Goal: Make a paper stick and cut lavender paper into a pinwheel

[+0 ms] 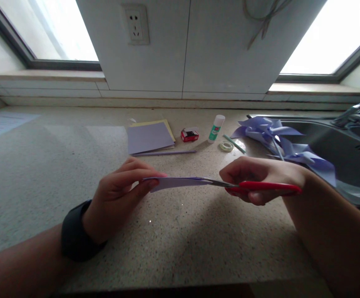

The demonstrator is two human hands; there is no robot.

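Observation:
My left hand (pixel 124 188), with a dark band on its wrist, pinches one end of a purple sheet of paper (pixel 180 183) between thumb and fingers. The paper is held nearly edge-on above the counter. My right hand (pixel 257 178) is closed round the red handles of a pair of scissors (pixel 267 187). The blades meet the paper's right end, but I cannot tell how far they reach into it. Part of the handle loops is hidden by my fingers.
Behind my hands lie stacked purple and yellow paper (pixel 150 138), a purple stick (pixel 167 153), a small red box (pixel 189 134), a glue stick (pixel 216 129), a tape roll (pixel 226 146) and a green stick (pixel 234 143). Purple paper pinwheels (pixel 307 155) rest by the sink (pixel 354 182) at right.

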